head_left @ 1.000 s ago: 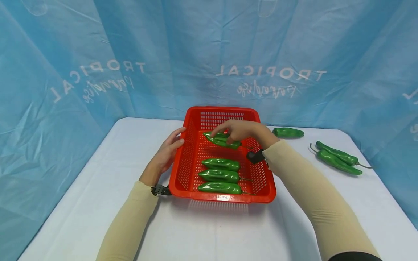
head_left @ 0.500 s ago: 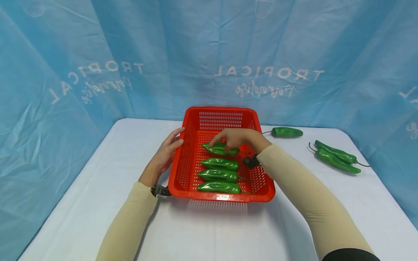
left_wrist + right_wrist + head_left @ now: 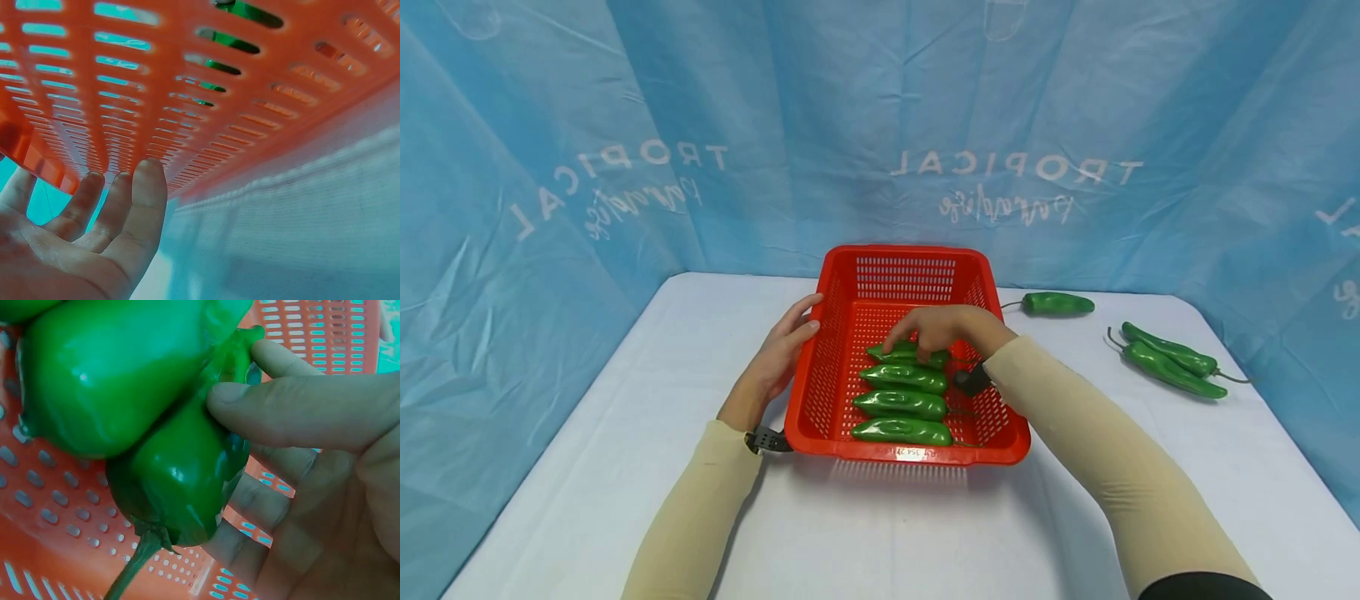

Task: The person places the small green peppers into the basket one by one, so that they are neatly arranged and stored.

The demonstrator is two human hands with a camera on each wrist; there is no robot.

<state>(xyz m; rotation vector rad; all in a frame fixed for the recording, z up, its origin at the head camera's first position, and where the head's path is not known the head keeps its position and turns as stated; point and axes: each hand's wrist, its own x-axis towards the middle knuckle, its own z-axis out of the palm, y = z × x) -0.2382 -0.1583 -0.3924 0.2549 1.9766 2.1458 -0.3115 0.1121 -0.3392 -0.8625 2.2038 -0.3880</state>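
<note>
A red perforated plastic basket stands on the white table. Inside it, several long green peppers lie side by side, stems toward the right. My right hand reaches in from the right and grips the farthest pepper, thumb on one side and fingers on the other. In the right wrist view that pepper lies against a neighbouring pepper. My left hand is at the basket's left side. Its extended fingertips touch the outer wall in the left wrist view.
One green pepper lies behind and right of the basket. Two more peppers rest together near the table's right edge. A blue printed sheet hangs around the back and sides of the white table.
My right hand has drawn the gripped pepper toward the near side, up to the row of other peppers. My left hand has stayed at the basket's left side.
</note>
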